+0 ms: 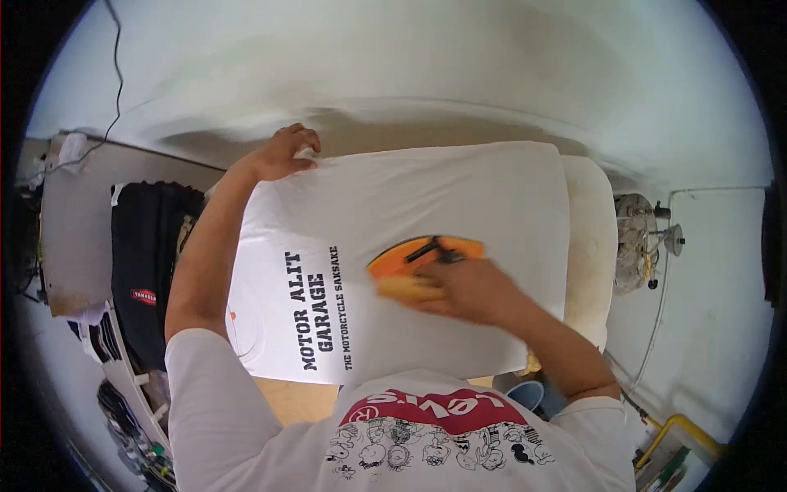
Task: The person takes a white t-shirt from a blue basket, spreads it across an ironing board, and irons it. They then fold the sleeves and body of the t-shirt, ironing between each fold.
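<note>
Two hands: left fingers (308, 138) pinch far edge of white shirt (410, 209), right fingers (440, 277) likely grip yellow pad (401, 289) at orange print (393, 261).

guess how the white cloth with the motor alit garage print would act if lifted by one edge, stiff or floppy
Probably floppy: the white cloth shows soft creases near the left hand. Likely light for its size, since its edge looks thin against the cream pad. Lying flat, it seems unlikely to roll or tip.
</note>
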The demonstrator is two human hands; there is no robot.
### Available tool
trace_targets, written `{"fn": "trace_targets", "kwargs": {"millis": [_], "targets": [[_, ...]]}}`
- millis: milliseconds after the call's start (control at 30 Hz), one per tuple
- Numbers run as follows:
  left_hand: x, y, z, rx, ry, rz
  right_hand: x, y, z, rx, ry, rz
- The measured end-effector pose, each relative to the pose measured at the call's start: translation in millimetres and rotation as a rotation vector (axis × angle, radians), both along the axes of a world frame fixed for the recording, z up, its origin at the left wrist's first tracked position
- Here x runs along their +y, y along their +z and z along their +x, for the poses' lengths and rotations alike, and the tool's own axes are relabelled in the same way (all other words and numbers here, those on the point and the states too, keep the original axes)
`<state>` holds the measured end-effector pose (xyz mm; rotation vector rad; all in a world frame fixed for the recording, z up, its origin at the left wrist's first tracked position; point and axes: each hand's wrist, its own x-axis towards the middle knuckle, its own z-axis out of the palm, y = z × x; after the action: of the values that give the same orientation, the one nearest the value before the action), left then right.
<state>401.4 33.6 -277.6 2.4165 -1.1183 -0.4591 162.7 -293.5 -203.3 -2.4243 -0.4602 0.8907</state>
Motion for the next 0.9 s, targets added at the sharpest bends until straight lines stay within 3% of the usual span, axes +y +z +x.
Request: {"fn": "trace_targets", "kwargs": {"millis": [33,67,200,300,467,533,567,633,700,800,867,900], "targets": [[-3.6,2.1,0.4,0.085,0.044,0.168,26.4,7.6,5.7,0.022,0.082,0.001],[-8.5,4.4,0.2,0.089,0.059,0.162,49.0,12.2,10.0,0.045,0.162,0.000],[-15.7,7.3,6.0,0.120,0.149,0.375,100.1,2.3,32.3,-0.044,0.193,0.033],[-15.8,8.3,6.5,0.058,0.171,0.410,98.3,3.6,66.7,-0.107,-0.090,-0.028],[-2.8,-1.1,-8.2,-0.078,0.186,0.320,-20.0,-11.9,108.4,-0.352,-0.535,-0.095],[21.3,-2.8,-19.8,-0.222,0.234,0.015,-84.7,-28.7,106.7,-0.468,-0.613,-0.133],[40.1,-5.9,-27.2,-0.224,0.240,0.015,-109.9,-31.8,96.8,-0.476,-0.700,-0.153],[87.8,-15.1,-48.0,-0.448,0.561,0.030,-138.6,-23.2,77.2,-0.296,-0.917,-0.112],[127.5,-17.6,-76.9,-0.347,0.848,0.319,-123.4,5.8,55.9,-0.204,-1.025,-0.005],[147.2,-23.2,-113.5,-0.332,0.904,0.333,-96.7,15.6,37.3,-0.076,-0.950,-0.036],[146.8,-24.5,-122.3,-0.244,0.949,0.372,-62.0,-3.3,29.5,-0.212,-0.709,-0.043],[151.7,-31.2,-121.2,-0.242,0.971,0.327,-29.3,2.3,30.9,-0.147,-0.642,0.007]]}}
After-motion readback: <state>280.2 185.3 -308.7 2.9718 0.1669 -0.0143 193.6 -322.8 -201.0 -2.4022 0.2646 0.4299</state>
